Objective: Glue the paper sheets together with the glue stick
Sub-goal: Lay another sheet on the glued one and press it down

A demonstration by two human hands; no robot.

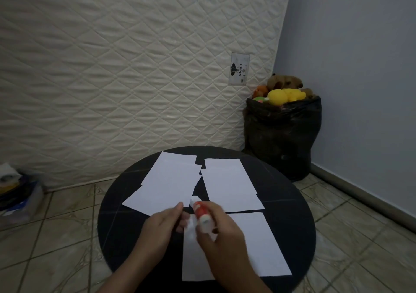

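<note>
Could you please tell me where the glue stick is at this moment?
The glue stick is low in the head view's centre, gripped in the right hand above the round black table, beside the left hand.

Matt white paper sheets (227, 182) lie on a dark, smooth, faintly glossy table (117, 205). Beyond the table stands a quilted cloth mattress (135, 67); right of it, a glossy black plastic bag (281, 130). Below, glazed floor tiles (56, 236).

Glue stick (201, 211) in right hand (221, 236)
</note>
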